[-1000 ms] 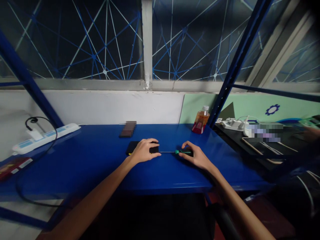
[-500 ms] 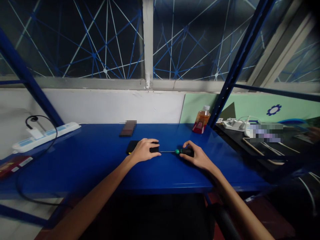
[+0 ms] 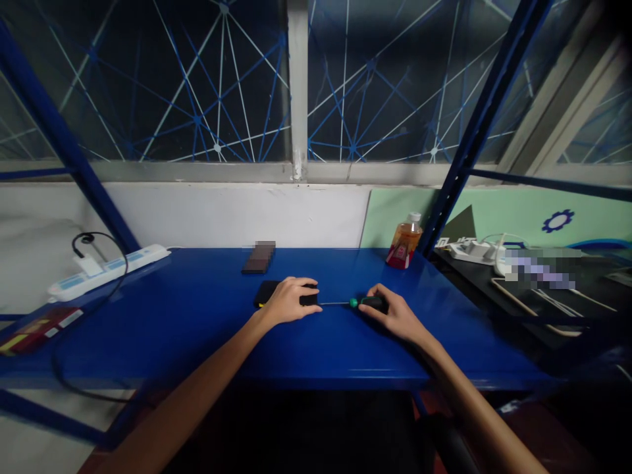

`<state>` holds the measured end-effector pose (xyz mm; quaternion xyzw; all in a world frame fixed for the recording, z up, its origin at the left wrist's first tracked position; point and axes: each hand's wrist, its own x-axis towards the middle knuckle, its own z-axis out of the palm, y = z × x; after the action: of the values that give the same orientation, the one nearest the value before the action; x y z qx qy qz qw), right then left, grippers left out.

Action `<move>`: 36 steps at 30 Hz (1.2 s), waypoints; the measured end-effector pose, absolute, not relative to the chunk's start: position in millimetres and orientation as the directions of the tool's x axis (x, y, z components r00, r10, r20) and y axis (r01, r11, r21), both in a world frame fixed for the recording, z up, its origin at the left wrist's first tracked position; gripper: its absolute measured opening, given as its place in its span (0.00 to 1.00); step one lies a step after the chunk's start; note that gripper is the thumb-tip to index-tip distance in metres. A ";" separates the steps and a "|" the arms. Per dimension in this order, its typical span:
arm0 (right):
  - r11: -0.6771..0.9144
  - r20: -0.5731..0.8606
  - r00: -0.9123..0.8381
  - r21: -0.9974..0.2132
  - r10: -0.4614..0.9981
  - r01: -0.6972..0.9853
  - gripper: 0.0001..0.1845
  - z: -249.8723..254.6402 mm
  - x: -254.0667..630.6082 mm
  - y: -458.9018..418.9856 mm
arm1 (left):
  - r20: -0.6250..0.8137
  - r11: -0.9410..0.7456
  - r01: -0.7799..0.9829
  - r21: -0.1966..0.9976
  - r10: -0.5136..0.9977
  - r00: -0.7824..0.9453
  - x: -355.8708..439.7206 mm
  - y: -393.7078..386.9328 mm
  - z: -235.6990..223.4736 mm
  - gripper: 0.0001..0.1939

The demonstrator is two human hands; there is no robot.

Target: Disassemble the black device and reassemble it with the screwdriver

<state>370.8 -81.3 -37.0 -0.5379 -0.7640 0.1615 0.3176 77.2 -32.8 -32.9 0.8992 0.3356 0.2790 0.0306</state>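
A flat black case-like object (image 3: 266, 291) with a small yellow mark lies on the blue table; its exact kind does not show. My left hand (image 3: 289, 298) rests over it, fingers and thumb closed around its right end and covering part of it. A screwdriver (image 3: 372, 303) with a black and green handle lies sideways in my right hand (image 3: 392, 311), pinched between thumb and fingers. Its thin metal shaft (image 3: 336, 303) points left and meets the right end of the black object beside my left fingertips. Whether the tip is inside or only touching, I cannot tell.
Toward the table's back lies a dark flat block (image 3: 259, 258), partly pixelated. A drink bottle (image 3: 404, 242) stands at the back right. On the left are a white power strip (image 3: 111, 271) with a black cable and a red box (image 3: 42, 329). Blue posts (image 3: 467, 148) flank the table.
The whole view has shifted slightly, so everything appears a little further right and lower. Both hands keep their grips, with no clear movement relative to the black object or the screwdriver.
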 end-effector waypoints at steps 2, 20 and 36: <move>0.381 0.338 -0.219 -0.550 0.915 0.744 0.21 -35.7 368.6 -81.7 | 0.479 -0.775 0.583 0.243 0.619 0.623 77.0 -32.5 -33.3 0.20; 0.394 0.373 -0.237 -0.432 0.897 0.811 0.22 -33.3 365.6 -85.9 | 0.485 -0.790 0.570 0.224 0.598 0.638 77.0 -31.4 -33.4 0.20; 0.457 0.401 -0.279 -0.468 0.873 0.756 0.21 -35.5 368.8 -84.1 | 0.482 -0.795 0.557 0.242 0.596 0.642 76.3 -30.2 -35.8 0.20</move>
<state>368.8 -84.1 -35.5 -0.5127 -0.7942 0.0931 0.3125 76.3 -30.2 -35.8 0.9054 0.3184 0.2787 0.0356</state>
